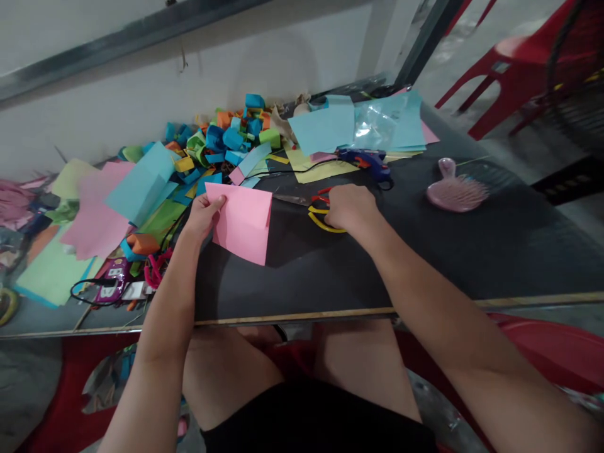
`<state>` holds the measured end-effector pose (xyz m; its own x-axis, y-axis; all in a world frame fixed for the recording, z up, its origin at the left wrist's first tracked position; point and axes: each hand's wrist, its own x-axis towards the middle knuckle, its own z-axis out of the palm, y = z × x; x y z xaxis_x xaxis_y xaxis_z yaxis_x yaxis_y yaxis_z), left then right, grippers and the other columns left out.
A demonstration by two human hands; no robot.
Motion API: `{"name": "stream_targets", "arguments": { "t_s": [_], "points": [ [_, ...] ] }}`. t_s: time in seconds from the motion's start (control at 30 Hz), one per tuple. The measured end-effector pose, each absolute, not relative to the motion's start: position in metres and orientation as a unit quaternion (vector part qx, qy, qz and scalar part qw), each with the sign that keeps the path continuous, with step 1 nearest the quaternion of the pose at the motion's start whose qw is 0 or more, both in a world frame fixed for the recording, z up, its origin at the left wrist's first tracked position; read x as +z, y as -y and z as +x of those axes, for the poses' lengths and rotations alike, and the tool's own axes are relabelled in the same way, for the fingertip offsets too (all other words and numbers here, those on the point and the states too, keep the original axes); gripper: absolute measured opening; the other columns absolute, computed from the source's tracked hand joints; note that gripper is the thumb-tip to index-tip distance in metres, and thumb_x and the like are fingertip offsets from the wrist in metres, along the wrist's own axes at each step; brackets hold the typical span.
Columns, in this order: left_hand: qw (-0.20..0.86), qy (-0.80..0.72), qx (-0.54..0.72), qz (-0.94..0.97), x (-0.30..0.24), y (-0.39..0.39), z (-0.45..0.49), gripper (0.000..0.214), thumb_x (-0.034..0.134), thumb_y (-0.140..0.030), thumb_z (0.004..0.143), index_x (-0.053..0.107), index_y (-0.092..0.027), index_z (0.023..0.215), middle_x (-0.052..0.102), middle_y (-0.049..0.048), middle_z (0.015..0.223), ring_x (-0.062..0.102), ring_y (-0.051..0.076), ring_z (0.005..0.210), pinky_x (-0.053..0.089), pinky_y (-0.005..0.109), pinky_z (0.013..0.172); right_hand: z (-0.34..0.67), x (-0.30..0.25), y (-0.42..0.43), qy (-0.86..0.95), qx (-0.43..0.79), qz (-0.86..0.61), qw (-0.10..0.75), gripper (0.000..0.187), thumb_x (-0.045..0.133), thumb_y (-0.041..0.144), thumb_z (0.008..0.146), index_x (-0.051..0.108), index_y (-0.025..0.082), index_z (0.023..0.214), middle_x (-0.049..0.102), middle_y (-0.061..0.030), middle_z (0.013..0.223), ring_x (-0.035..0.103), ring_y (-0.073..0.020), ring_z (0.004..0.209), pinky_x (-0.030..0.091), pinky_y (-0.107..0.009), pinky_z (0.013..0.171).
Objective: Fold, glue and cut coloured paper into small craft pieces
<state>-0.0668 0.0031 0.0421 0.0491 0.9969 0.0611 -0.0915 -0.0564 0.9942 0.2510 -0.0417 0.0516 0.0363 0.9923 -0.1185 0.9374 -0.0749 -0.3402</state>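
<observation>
My left hand (204, 216) pinches the left edge of a folded pink sheet of paper (243, 220), thumb on top, holding it tilted over the dark table. To its right, my right hand (352, 211) is closed at the handles of a pair of scissors (325, 225), one loop red and one yellow. The scissors' blades point left toward the paper, with a gap between their tip and the sheet. My right fingertips are partly hidden behind the hand.
Folded paper pieces (231, 138) in blue, orange and green heap along the wall. A blue glue gun (370, 162) lies behind the scissors, its cord running left. Blue sheets (325, 126) sit at the back, a pink hairbrush (455, 192) at right, coloured paper (101, 211) at left.
</observation>
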Motion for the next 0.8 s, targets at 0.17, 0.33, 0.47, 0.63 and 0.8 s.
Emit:
{"name": "stream_targets", "arguments": {
  "t_s": [0.17,0.33,0.47,0.63,0.8],
  "points": [
    [0.46,-0.45,0.583,0.496,0.046,-0.012,-0.083,0.054,0.088,-0.061,0.051,0.065,-0.018,0.074,0.067,-0.0001,0.065,0.061,0.013,0.059,0.047,0.024,0.056,0.24,0.06,0.049,0.669,0.186,-0.707,0.136,0.024,0.078,0.038,0.067,0.065,0.018,0.068,0.065,-0.0106,0.073,0.066,-0.029,0.08,0.051,-0.037,0.067],
    [0.42,-0.442,0.626,0.486,0.047,-0.017,-0.095,0.053,0.085,-0.063,0.057,0.067,-0.019,0.081,0.07,0.0033,0.076,0.065,0.015,0.07,0.051,0.026,0.063,0.223,0.066,0.056,0.557,0.534,-0.503,0.389,0.048,0.072,0.066,0.069,0.052,0.022,0.072,0.055,-0.0029,0.062,0.053,-0.0153,0.053,0.044,-0.031,0.049],
    [0.411,-0.453,0.614,0.498,0.043,-0.019,-0.1,0.052,0.084,-0.061,0.059,0.067,-0.018,0.081,0.071,0.004,0.076,0.065,0.016,0.07,0.051,0.026,0.064,0.218,0.06,0.054,0.495,0.554,-0.49,0.456,0.058,0.069,0.076,0.066,0.042,0.025,0.074,0.033,0.0073,0.054,0.036,-0.0098,0.044,0.03,-0.027,0.041],
    [0.379,-0.467,0.628,0.495,0.041,-0.021,-0.102,0.054,0.083,-0.064,0.058,0.067,-0.017,0.079,0.069,0.0032,0.075,0.063,0.015,0.066,0.049,0.025,0.06,0.217,0.055,0.06,0.485,0.68,-0.408,0.369,0.076,0.074,0.084,0.049,0.049,0.022,0.086,0.033,0.0099,0.06,0.03,-0.0052,0.045,0.023,-0.021,0.04],
    [0.352,-0.487,0.632,0.49,0.042,-0.02,-0.101,0.057,0.083,-0.067,0.055,0.064,-0.016,0.073,0.066,0.0031,0.072,0.059,0.013,0.062,0.046,0.025,0.056,0.226,0.064,0.071,0.584,0.735,-0.295,0.178,0.098,0.051,0.103,0.036,0.055,0.018,0.084,0.045,0.0051,0.06,0.039,-0.0073,0.044,0.035,-0.024,0.039]
  ]
}}
